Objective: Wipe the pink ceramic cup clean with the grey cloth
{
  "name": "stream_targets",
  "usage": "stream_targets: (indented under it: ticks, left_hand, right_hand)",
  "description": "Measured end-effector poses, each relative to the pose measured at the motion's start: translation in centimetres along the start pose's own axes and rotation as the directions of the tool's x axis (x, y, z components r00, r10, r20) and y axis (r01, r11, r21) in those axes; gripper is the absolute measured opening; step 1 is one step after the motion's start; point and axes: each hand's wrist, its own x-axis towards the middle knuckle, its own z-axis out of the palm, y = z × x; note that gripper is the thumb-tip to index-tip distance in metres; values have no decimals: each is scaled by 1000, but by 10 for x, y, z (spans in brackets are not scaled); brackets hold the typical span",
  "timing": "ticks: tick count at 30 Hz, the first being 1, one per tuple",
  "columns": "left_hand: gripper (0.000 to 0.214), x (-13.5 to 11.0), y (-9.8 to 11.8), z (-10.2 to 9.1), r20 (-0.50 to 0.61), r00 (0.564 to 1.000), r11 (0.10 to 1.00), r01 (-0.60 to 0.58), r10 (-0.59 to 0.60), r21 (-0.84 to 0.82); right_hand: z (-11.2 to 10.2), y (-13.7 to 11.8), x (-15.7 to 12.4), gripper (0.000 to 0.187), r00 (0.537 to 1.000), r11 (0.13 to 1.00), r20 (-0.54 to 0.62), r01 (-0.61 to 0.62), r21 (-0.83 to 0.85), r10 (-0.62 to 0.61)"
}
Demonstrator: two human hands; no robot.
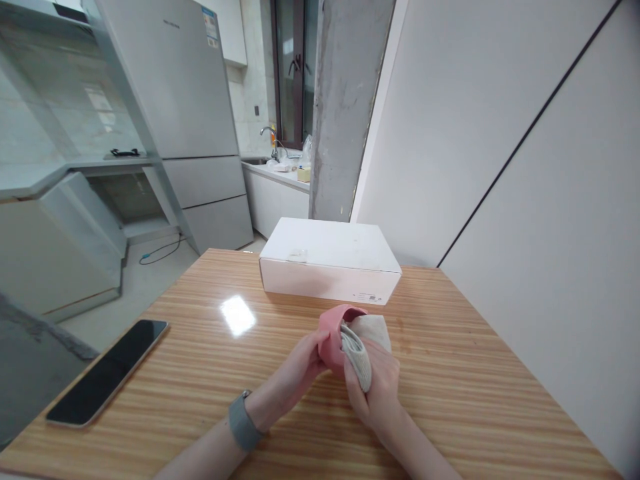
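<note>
Both my hands meet over the middle of the wooden table (200, 373), working a small bundle of fabric. My left hand (300, 367), with a grey band on the wrist, pinches a pink sock (334, 337) at its left side. My right hand (377, 383) is closed around a beige ribbed sock (361, 347) that is tucked partly inside the pink one. The bundle is held just above the tabletop, in front of a white box (327, 260).
A dark phone (107, 380) lies screen up near the table's left edge. The white box sits at the far middle of the table. A white wall runs along the right. Beyond the table stand a fridge (175, 100), a concrete pillar (345, 107) and a counter with a sink.
</note>
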Motion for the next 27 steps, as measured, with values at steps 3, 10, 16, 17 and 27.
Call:
stream_targets:
  ticks: [3,10,16,17,27]
  left_hand:
    - [44,1,2,0,72,997,997,-35,39,-64]
    - [45,-1,6,4,93,990,989,-96,106,-111]
    - [43,-9,6,13,117,986,991,-110,119,-81]
    - [43,-9,6,13,95,989,992,-112,117,-60]
    - [49,2,1,-5,-249,962,968,-50,113,246]
  right_hand:
    - [0,-1,0,18,999,997,9,50,-51,-49]
    - [-1,-3,-2,20,999,994,-40,20,-103,-24]
    - [-2,-4,0,25,994,997,-110,-10,-77,1]
    - [-2,-4,0,26,994,998,-112,-10,-67,2]
    - [-9,-5,4,16,999,993,43,-7,115,2]
